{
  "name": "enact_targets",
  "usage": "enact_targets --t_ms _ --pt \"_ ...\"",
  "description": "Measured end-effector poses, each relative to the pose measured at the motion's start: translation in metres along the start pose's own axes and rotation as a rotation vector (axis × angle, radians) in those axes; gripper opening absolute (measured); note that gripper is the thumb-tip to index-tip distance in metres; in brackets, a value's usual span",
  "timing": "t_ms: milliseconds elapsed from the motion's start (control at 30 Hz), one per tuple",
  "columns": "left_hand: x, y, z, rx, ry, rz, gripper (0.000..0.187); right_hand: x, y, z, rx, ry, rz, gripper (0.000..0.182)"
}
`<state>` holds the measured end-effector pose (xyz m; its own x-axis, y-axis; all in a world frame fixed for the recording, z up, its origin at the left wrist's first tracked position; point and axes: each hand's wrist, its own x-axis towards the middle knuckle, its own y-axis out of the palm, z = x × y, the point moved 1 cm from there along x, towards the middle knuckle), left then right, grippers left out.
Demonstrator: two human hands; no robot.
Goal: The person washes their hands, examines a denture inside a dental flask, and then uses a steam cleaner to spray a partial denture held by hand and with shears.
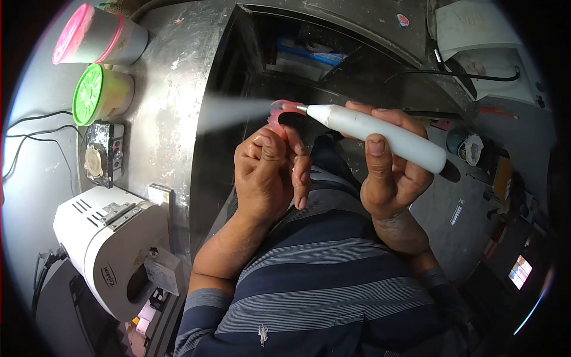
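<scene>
Pinched in the fingers of my left hand [264, 166] is a pink, U-shaped denture base [276, 115], its lower part hidden by the fingertips. My right hand [395, 157] grips a white steam handpiece [383, 135] with a pointed metal nozzle. The nozzle tip is right at the denture's edge, aimed to the left. A white jet of steam [232, 110] streams leftward from beyond the denture. The fingers of my left hand look wet.
On the metal worktop [172, 77] at left stand a pink-lidded tub [128, 41], a green-lidded tub [116, 95] and a power strip [113, 154]. A white machine [113, 244] sits nearer. Under the steam is a dark open recess [250, 77]. Another white machine [482, 35] stands upper right.
</scene>
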<state>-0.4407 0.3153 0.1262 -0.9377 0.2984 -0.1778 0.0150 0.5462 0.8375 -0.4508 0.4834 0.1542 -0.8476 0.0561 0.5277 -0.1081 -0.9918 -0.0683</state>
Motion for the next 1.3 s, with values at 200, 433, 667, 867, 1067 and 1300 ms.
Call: enact_targets --t_ms 200,433,667,867,1067,1300 --pt "0.005 -0.001 -0.001 0.184 0.066 -0.054 0.042 0.003 0.0 0.003 0.043 0.029 0.007 0.023" --pt "0.008 -0.01 0.008 0.485 0.24 -0.007 0.036 0.005 -0.001 0.002 0.088 0.03 0.026 0.024" --pt "0.009 -0.008 0.009 0.577 0.272 -0.015 0.036 0.006 0.0 0.001 0.068 0.004 0.023 0.024" --pt "0.009 -0.01 0.009 0.558 0.259 -0.009 0.038 0.007 0.0 0.001 0.144 0.069 0.001 0.023" --pt "0.013 -0.016 0.003 0.283 0.181 0.037 0.037 0.012 -0.004 -0.004 0.069 0.089 -0.119 0.021" --pt "0.013 -0.013 0.004 0.052 0.074 -0.079 0.05 0.01 -0.006 -0.004 0.079 0.092 -0.106 0.021"
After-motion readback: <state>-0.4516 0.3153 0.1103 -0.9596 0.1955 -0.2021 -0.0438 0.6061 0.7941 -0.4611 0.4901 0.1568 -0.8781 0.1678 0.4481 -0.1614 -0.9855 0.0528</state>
